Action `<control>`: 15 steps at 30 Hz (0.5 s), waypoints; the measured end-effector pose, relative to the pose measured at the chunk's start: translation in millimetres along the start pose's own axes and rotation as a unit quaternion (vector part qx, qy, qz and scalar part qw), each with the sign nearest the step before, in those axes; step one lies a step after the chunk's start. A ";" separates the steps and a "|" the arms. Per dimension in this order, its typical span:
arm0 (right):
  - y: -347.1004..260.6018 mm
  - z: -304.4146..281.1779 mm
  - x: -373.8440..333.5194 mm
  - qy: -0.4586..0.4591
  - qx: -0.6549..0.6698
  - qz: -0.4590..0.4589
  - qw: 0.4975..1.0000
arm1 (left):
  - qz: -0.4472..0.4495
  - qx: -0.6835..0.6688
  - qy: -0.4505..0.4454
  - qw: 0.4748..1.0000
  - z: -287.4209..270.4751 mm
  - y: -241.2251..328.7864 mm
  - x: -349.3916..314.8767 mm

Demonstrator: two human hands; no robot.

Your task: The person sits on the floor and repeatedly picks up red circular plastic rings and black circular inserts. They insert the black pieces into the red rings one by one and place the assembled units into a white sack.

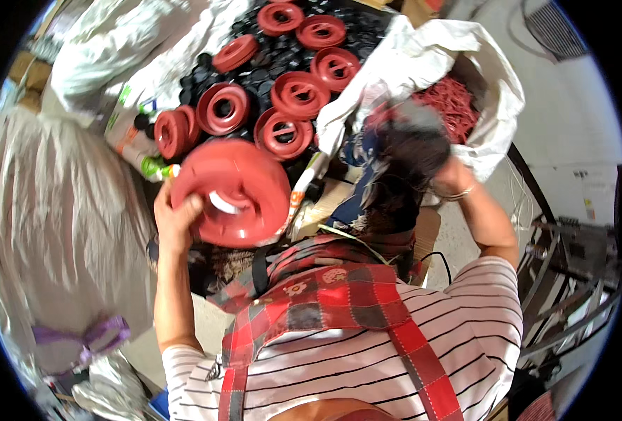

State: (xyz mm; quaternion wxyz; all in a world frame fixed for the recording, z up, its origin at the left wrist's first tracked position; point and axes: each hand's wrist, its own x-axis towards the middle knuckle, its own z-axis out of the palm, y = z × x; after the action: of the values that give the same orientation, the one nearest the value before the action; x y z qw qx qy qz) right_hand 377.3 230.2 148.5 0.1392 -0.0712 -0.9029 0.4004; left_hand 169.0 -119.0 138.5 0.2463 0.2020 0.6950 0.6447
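Observation:
My left hand [177, 214] grips a large round red plastic piece [255, 179] by its rim, thumb on the near face. The piece is dished, with a raised ring and a hole at its middle, and is slightly smeared by motion. To the right, my right hand [453, 177] is beside the open white sack [499, 84] that holds thin red plastic strips [451, 105]. Its fingers are blurred and lost against a dark smear, so what it holds, if anything, does not show. Several similar red pieces [300, 95] lie ahead on a heap of small black caps [258, 81].
A big greyish-white sack [65, 231] tied with purple ribbon fills the left side. Another white sack [114, 52] lies at the far left. A dark metal frame [553, 281] stands at the right, with a thin cable [434, 256] beside my lap.

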 end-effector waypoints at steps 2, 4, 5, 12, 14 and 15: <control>11.5 -38.1 1.5 0.155 -0.190 0.111 0.963 | -0.042 -0.011 0.074 0.996 -13.2 -10.7 17.0; 88.4 -70.8 2.9 0.154 -0.281 0.126 0.939 | -0.081 0.083 0.115 0.987 -26.6 -33.9 39.5; 112.5 -78.5 6.2 0.086 -0.364 0.236 0.897 | -0.083 0.144 0.094 0.982 -37.2 -55.1 49.9; 140.3 15.8 57.6 -0.068 -0.270 0.000 0.960 | -0.080 0.407 0.129 0.901 -41.2 -112.6 72.9; 77.3 90.7 96.5 -0.247 -0.204 -0.041 0.946 | -0.105 0.413 0.146 0.893 -62.7 -136.6 66.0; 99.0 125.9 100.8 -0.224 -0.149 -0.134 0.954 | -0.117 0.396 0.122 0.902 -50.2 -124.9 70.0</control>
State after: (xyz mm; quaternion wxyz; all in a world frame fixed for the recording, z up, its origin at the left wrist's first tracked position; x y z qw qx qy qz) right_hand 244.3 232.1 13.9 -0.0265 0.1223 -0.9615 0.2448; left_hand 87.6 -128.0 10.8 0.1329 0.1197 0.9363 0.3021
